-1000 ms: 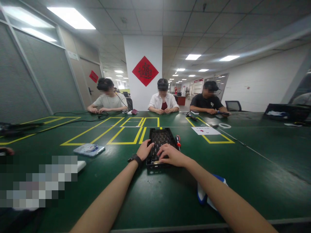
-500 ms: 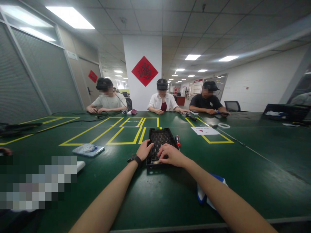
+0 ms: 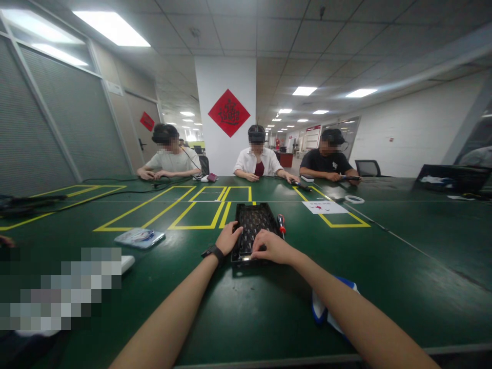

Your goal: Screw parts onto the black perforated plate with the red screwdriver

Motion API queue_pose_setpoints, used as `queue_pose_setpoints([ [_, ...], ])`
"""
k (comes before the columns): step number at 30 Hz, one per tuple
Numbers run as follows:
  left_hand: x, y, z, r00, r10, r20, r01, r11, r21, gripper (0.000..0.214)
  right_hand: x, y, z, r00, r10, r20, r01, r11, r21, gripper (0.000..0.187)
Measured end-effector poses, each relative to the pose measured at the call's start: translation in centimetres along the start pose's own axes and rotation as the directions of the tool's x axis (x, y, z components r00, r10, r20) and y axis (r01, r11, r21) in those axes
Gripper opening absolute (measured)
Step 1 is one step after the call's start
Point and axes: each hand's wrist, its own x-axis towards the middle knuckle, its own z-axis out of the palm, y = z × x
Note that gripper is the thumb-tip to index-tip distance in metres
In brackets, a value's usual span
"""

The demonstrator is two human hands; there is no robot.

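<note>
A black plastic tray [image 3: 258,218] with a grid of cells inside lies on the table in front of me. My left hand [image 3: 228,239] holds its left side wall, the thumb reaching over the rim. Over the tray's near right part is my right hand [image 3: 274,247], its fingers pinched together and pointing down into it. What those fingers hold, if anything, is hidden. A small pale piece [image 3: 246,259] shows at the tray's near end, beside my right fingertips. Just right of the tray lies a red and black screwdriver [image 3: 282,225].
Beneath my right forearm is a blue and white item [image 3: 318,307]. A flat plastic-wrapped packet [image 3: 140,238] lies to the left. A white paper sheet [image 3: 325,207] and a white ring [image 3: 354,199] are farther right. Several people sit across the green table [image 3: 215,328].
My right fingers have shifted slightly within the tray, and the pale piece at its near end shows brighter. My left hand stays put. Across the table, one person's hand has moved a little.
</note>
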Motion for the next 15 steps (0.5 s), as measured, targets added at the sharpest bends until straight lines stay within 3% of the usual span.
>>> queue_pose_setpoints([
  [15,0.0,-0.22,0.02,1.0,0.013,-0.01,-0.014,1.0,-0.007,0.049,-0.11,0.06,0.1,1.0,0.014,-0.023,-0.013,1.0,0.013,0.018],
])
